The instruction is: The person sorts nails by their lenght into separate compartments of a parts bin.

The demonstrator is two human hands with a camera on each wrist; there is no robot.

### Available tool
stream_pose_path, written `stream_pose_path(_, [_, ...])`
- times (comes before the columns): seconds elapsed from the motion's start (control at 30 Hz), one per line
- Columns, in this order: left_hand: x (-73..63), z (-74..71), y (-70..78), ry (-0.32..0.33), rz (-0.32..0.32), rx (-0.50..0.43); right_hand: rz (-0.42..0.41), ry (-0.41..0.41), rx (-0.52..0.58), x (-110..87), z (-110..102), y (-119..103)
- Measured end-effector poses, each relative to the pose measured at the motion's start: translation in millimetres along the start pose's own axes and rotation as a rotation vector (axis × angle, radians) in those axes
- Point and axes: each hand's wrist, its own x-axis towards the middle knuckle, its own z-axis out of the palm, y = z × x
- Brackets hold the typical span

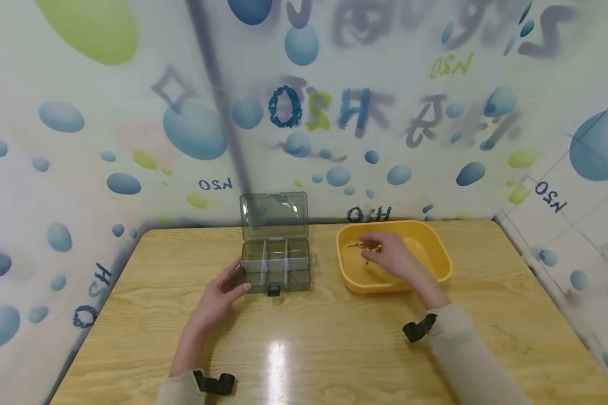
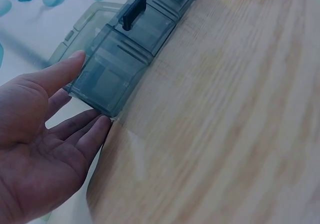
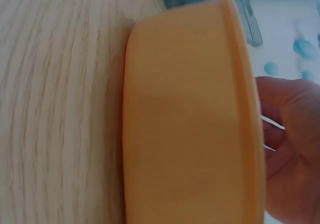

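A translucent grey-green compartment box [image 1: 276,287] stands on the table with its lid [image 1: 275,216] raised. My left hand [image 1: 218,295] is at the box's front left corner. In the left wrist view, the left thumb [image 2: 65,72] lies along the upper edge and the other fingers touch the side lower down. My right hand [image 1: 392,256] reaches into a yellow plastic bin [image 1: 390,288], its fingers bent down among small gold and silver metal pieces [image 1: 370,246]. I cannot tell whether any piece is pinched. In the right wrist view, the bin's wall hides the fingertips.
The wooden table [image 1: 324,349] meets a wall [image 1: 304,163] printed with blue and green drops just behind the box and bin. Bare wood separates the two containers. White dividers [image 1: 286,261] split the box into several compartments.
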Motion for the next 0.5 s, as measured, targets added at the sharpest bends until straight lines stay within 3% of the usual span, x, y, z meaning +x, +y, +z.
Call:
stream_pose_path(0.27, [1.2,-0.9,-1.9,0.002,0.005,0.006,0.11,-0.036,-0.01,2.3,-8.4,15.1])
stream_pose_path(0.5, [2.5,-2.0,-3.9,0.006,0.007,0.011,0.144,-0.014,-0.013,6.5,-15.2,27.5])
